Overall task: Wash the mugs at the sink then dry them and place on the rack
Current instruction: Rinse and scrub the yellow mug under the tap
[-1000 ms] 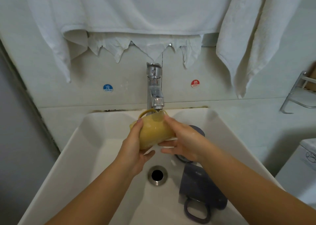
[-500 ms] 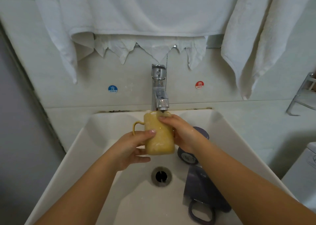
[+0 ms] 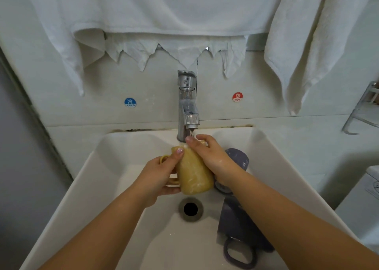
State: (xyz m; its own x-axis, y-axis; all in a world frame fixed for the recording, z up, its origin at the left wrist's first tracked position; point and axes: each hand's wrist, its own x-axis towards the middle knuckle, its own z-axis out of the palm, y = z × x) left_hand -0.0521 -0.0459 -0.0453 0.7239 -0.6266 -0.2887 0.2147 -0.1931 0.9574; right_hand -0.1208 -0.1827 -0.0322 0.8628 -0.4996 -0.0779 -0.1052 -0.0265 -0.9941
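A mug [image 3: 193, 172] is held at frame centre, between the left hand [image 3: 159, 174] and right hand [image 3: 213, 160], under the tap [image 3: 187, 105] and above the drain [image 3: 190, 209]. Two more mugs [image 3: 238, 161] [image 3: 240, 237] are seen in the sink [image 3: 114, 187], lower right. Towels [image 3: 164, 9] are hung across the top.

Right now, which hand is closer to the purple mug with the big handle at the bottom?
The right hand. It holds the yellow mug just above the purple mug; the left hand is across the drain.
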